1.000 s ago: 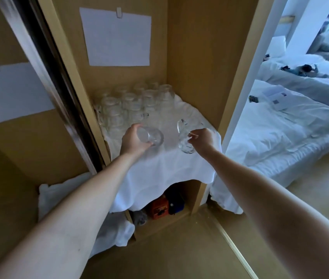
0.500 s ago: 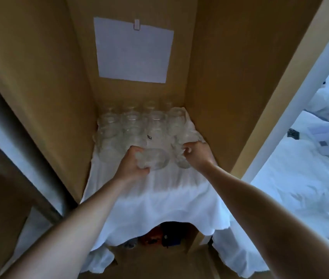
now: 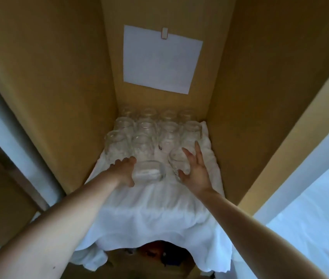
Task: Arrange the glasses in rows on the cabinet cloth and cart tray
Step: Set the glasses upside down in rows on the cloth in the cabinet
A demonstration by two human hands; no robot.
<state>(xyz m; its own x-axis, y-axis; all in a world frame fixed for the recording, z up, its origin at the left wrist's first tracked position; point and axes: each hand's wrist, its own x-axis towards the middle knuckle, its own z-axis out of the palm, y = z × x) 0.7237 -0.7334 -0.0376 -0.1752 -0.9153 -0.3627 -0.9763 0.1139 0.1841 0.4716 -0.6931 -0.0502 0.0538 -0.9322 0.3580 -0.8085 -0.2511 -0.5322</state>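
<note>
We record the cabinet interior from left to right. The left hand reaches in over the white cloth, its fingers curled round the near glass, which lies on its side just above the cloth's middle. Behind it, the rows of glasses stand mouth-down on the cloth against the back wall, under a paper sheet clipped there. Just right of the near glass and apart from it, the tilted glass sits in front of the rows' right end. The right hand lies against the tilted glass with fingers splayed and nearly straight, thumb at its near edge. We cannot tell whether this glass touches the cloth. White bedding shows beyond the cabinet's right side.
</note>
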